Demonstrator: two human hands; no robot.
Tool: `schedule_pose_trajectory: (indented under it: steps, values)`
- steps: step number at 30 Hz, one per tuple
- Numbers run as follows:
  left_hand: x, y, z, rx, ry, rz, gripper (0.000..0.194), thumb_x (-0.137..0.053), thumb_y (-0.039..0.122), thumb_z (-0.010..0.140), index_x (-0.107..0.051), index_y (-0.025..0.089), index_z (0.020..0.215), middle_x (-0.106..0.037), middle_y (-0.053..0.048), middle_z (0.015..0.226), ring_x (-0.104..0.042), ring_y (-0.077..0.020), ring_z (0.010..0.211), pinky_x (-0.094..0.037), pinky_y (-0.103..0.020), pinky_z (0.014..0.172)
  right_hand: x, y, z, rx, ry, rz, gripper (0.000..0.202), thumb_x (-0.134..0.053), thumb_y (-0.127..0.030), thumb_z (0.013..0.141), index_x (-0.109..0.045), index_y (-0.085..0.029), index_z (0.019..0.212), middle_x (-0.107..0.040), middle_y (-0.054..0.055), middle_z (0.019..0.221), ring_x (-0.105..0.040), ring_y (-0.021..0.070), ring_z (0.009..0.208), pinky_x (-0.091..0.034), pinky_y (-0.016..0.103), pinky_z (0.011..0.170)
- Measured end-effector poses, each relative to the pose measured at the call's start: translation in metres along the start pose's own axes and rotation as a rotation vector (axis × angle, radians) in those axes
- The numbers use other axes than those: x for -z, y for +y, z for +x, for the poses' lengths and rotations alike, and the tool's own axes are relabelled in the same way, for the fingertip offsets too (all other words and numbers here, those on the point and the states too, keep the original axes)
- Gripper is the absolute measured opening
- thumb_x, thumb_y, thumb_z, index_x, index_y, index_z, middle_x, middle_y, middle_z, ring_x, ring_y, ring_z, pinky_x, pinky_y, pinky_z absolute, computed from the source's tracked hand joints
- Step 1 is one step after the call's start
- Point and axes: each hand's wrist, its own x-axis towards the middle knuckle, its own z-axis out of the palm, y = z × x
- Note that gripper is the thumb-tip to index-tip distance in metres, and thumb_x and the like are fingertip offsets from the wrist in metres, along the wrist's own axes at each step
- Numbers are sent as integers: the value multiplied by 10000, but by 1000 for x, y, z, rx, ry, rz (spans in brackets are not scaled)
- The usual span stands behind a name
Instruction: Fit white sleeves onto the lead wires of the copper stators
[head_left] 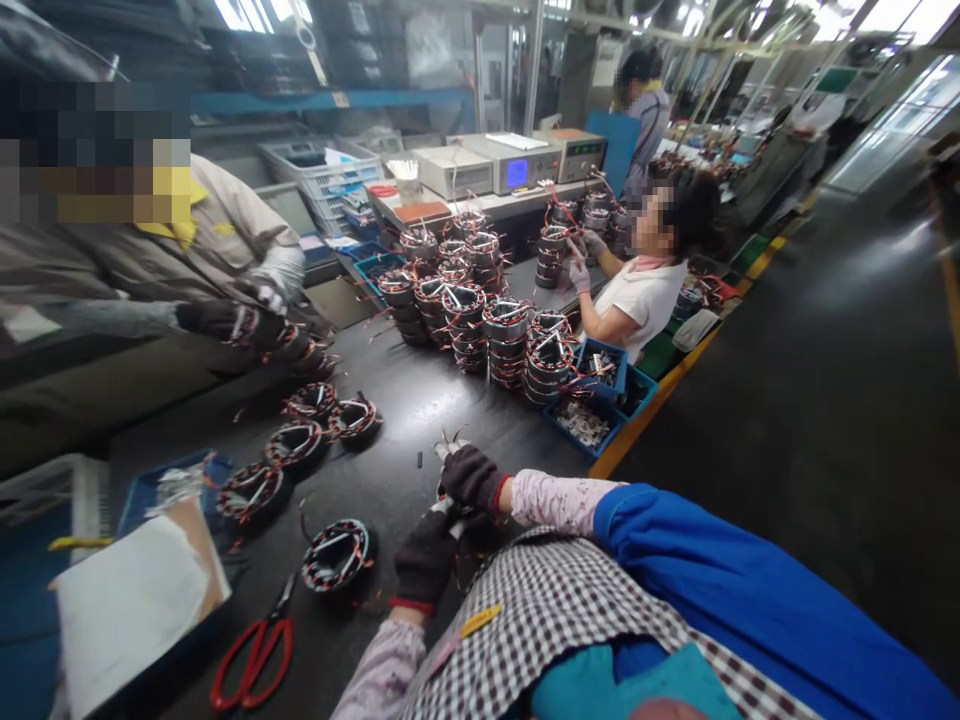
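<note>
My left hand (424, 560), in a dark glove with pale fingertips, is closed near the apron at the table edge. My right hand (472, 480), gloved alike, is closed just above and beyond it, with thin wire ends (452, 437) sticking out at its fingertips. A dark object between the hands and the apron is mostly hidden, so I cannot make out what the left fingers grip. A wire-wound motor stator (364, 555) lies left of my left hand. Red-handled scissors (259, 645) lie nearer, and a small black piece (419, 460) rests beyond.
Several loose stators (298, 440) lie leftward; tall stator stacks (506, 340) stand ahead. Blue bins (589, 425) of small parts are at the right edge. A white sheet (139, 610) covers a bin at left. One co-worker (247, 220) handles stators at left, another (637, 290) ahead.
</note>
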Motion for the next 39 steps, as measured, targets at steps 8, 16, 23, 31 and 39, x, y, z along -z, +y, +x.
schedule_pose_trajectory:
  steps: [8, 16, 23, 31, 39]
  values:
    - [2, 24, -10, 13, -3, -17, 572, -677, 313, 965, -847, 577, 1443, -870, 11, 1366, -834, -383, 1303, -696, -602, 1173, 32, 5, -17, -249, -47, 122, 322, -705, -267, 1009, -881, -146, 1249, -849, 222, 1361, -791, 348, 1152, -579, 437, 1025]
    - [24, 70, -9, 116, -186, -12, 442, -710, 160, 1094, -797, 235, 1521, -808, -115, 1520, -753, -282, 1449, -593, -434, 1300, 47, 25, -61, -266, -64, 129, 493, -675, -340, 1152, -714, -133, 1597, -665, 220, 1648, -622, 312, 1426, -455, 391, 1234]
    - [27, 71, -10, 120, -166, -113, 389, -738, 124, 1095, -828, 203, 1464, -792, -133, 1546, -753, -283, 1414, -579, -466, 1264, 46, 1, -30, -218, -219, -118, 448, -436, -217, 1230, -814, -34, 1388, -711, 311, 1472, -617, 336, 1323, -401, 469, 1122]
    - [28, 67, -8, 118, -68, -139, 339, -695, 154, 1141, -824, 207, 1450, -832, -123, 1462, -781, -280, 1327, -613, -466, 1163, 67, 18, -48, -193, -194, 22, 459, -749, -332, 1131, -752, -105, 1530, -724, 238, 1549, -645, 329, 1351, -458, 392, 1133]
    - [51, 107, 60, -24, -257, 322, 448, -673, 352, 1215, -738, 37, 1527, -747, -287, 1464, -755, -338, 1306, -536, -415, 1026, 45, 31, -51, -393, -197, 217, 329, -632, -206, 1138, -758, -146, 1436, -790, 189, 1449, -723, 270, 1302, -535, 337, 1118]
